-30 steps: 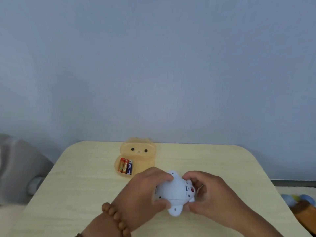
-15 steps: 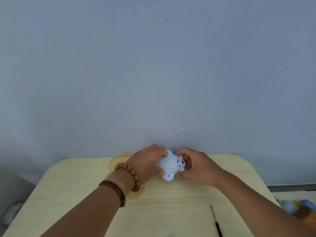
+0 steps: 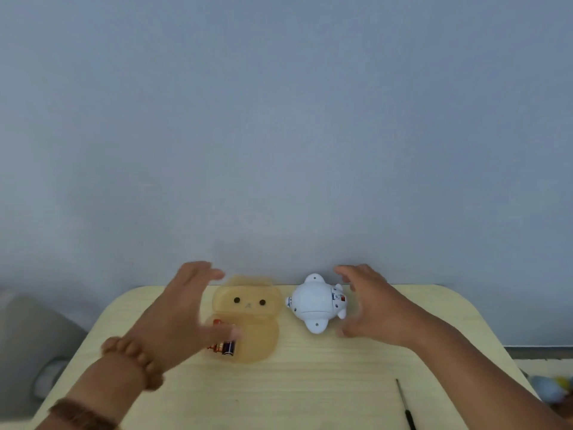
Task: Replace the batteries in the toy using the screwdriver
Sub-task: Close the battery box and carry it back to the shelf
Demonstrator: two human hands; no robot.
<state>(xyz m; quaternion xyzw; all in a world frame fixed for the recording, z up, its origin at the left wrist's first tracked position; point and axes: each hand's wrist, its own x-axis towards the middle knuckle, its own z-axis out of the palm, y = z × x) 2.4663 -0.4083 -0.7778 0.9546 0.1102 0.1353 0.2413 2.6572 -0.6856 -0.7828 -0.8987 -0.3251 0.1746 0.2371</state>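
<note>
A small pale blue-white toy [image 3: 314, 302] lies on the far part of the wooden table [image 3: 310, 386], with nothing touching it. My right hand [image 3: 369, 305] hovers just right of the toy, fingers spread. My left hand [image 3: 179, 318] is blurred, fingers apart, over the left side of an open translucent orange bear-shaped case [image 3: 251, 318]. Batteries [image 3: 224, 346] lie in the case's lower half, partly hidden by my left thumb. A thin black screwdriver [image 3: 404, 405] lies on the table near its front right.
The table's far edge meets a plain blue-grey wall [image 3: 279, 135]. A grey object [image 3: 34, 342] sits beyond the table's left side. Colourful items [image 3: 555, 389] lie on the floor at the right.
Both hands have let go of the toy, which now rests on the table right of the case. My left hand has swung left over the case; my right has drawn slightly right.
</note>
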